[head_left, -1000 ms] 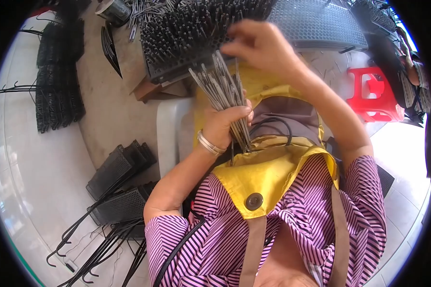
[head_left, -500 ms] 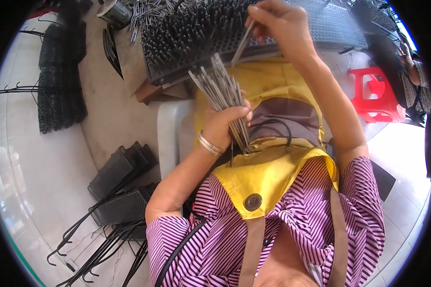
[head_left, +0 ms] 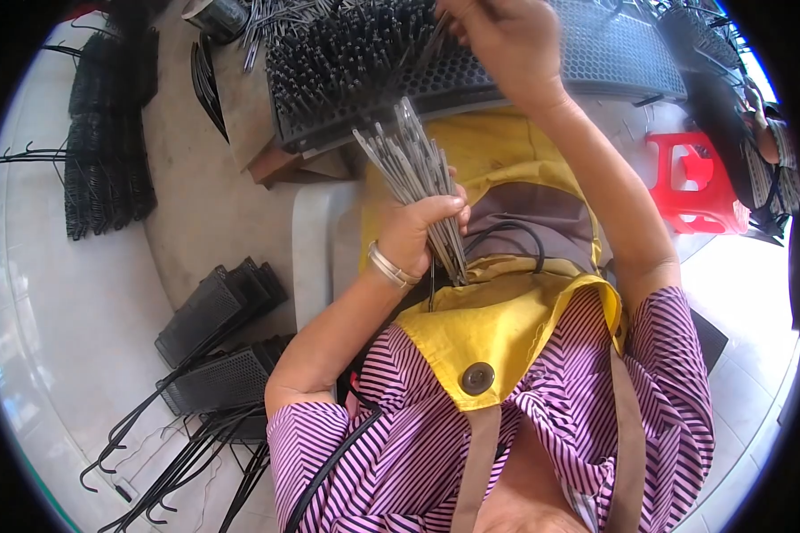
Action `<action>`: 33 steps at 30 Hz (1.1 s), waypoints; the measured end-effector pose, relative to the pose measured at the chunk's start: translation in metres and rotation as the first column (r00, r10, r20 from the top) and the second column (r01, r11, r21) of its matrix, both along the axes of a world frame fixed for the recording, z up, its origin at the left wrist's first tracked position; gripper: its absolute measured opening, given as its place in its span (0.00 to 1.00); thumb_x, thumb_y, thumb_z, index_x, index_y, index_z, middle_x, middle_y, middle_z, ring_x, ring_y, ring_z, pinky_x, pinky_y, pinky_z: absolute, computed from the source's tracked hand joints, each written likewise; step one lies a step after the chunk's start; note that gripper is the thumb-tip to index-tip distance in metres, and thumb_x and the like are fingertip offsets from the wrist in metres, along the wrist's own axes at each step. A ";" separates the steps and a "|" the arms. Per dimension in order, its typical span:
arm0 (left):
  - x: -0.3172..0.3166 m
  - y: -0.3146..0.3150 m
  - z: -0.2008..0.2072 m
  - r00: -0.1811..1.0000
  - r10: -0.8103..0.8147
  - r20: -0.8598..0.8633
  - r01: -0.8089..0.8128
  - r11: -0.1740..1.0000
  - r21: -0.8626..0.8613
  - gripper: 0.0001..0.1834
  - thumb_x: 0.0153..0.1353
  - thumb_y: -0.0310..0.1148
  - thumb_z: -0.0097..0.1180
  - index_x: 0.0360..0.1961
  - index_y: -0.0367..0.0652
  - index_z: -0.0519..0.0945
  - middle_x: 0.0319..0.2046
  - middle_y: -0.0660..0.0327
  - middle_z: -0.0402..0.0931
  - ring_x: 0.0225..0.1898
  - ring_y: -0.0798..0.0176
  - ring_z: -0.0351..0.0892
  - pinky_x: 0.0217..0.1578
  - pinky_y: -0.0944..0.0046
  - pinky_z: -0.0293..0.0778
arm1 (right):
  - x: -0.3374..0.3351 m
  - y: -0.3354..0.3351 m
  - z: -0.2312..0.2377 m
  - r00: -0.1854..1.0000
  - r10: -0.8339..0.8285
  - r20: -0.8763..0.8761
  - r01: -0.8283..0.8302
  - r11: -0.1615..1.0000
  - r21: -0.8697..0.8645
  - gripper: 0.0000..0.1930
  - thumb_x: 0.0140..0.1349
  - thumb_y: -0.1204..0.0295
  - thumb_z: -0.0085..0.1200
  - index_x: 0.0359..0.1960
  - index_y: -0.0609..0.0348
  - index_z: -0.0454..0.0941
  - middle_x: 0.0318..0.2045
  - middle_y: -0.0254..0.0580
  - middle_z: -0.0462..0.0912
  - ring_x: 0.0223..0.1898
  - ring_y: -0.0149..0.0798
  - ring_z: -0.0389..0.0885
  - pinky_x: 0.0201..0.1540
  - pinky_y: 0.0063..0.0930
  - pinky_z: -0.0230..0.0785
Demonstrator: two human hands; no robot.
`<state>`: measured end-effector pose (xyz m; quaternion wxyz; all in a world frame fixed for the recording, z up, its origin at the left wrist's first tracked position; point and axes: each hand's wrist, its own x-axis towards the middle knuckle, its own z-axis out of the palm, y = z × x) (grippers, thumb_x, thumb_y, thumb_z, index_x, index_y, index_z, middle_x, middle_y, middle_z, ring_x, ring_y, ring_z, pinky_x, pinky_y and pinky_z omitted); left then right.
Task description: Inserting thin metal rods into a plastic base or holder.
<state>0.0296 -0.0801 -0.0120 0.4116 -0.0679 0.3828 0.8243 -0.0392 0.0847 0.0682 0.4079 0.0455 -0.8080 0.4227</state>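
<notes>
My left hand [head_left: 420, 231] is wrapped round a bundle of thin grey metal rods [head_left: 409, 160], which fans out at the top in front of my yellow apron. Over the perforated black board [head_left: 542, 53], my right hand [head_left: 507, 40] is pinched at the fingertips. A single slim rod [head_left: 434, 37] shows just below those fingers, partly blurred, its lower end among the rods in the board. Many rods [head_left: 347, 67] stand upright in the holes on the board's left side, while bare holes show on its right side.
Loose rods [head_left: 280, 19] lie behind the board beside a metal can [head_left: 215, 16]. Black racks with hooked rods [head_left: 213, 382] lie at lower left, and others [head_left: 107, 133] hang at far left. A red stool [head_left: 698, 182] stands to the right, near another person's hand [head_left: 764, 142].
My right hand has moved left and away from me, taking its rod from above the board's near edge to the standing rods. My left hand stays nearly still with the bundle.
</notes>
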 end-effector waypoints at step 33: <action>0.002 0.002 -0.002 1.000 -0.010 -0.009 0.010 1.000 0.027 0.19 0.41 0.21 0.56 0.38 0.37 0.68 0.22 0.59 0.72 0.21 0.64 0.73 0.21 0.69 0.70 | 0.041 -0.008 -0.021 0.822 0.242 0.515 -0.135 0.962 -0.236 0.16 0.50 0.69 0.57 0.37 0.68 0.73 0.28 0.48 0.80 0.30 0.31 0.78 0.30 0.23 0.69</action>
